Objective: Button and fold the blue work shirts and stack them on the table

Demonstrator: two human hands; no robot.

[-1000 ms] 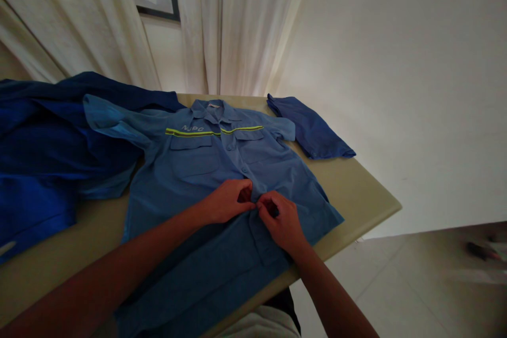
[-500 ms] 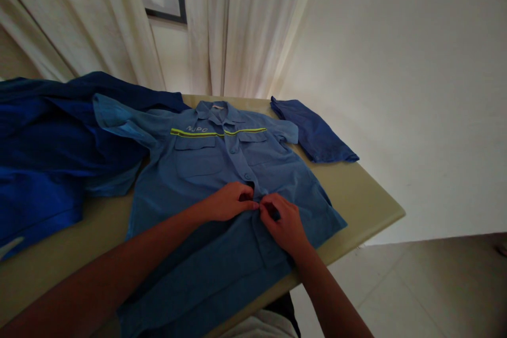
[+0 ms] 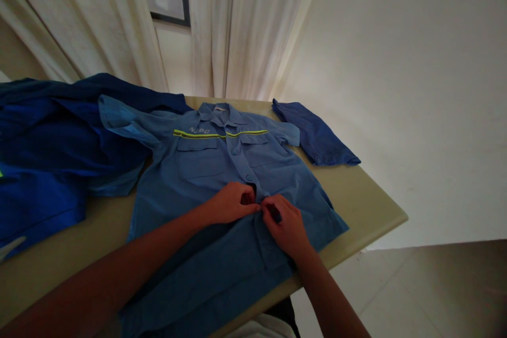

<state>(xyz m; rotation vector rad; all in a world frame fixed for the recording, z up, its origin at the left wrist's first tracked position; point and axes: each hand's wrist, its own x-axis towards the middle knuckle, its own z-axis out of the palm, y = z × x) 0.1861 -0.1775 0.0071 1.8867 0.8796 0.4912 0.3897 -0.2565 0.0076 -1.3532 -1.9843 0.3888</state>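
Shirt (image 3: 206, 165) lies beneath left hand (image 3: 231, 203) and right hand (image 3: 288, 225).

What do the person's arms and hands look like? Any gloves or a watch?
The left hand and right hand are bare: no gloves, rings, watch or bracelet that I can see. The forearms are uncovered too, with no sleeves in view.

The table's right corner (image 3: 370, 208) leaves passage beside the shirt (image 3: 202, 163); heaped garments (image 3: 59, 142) block left.
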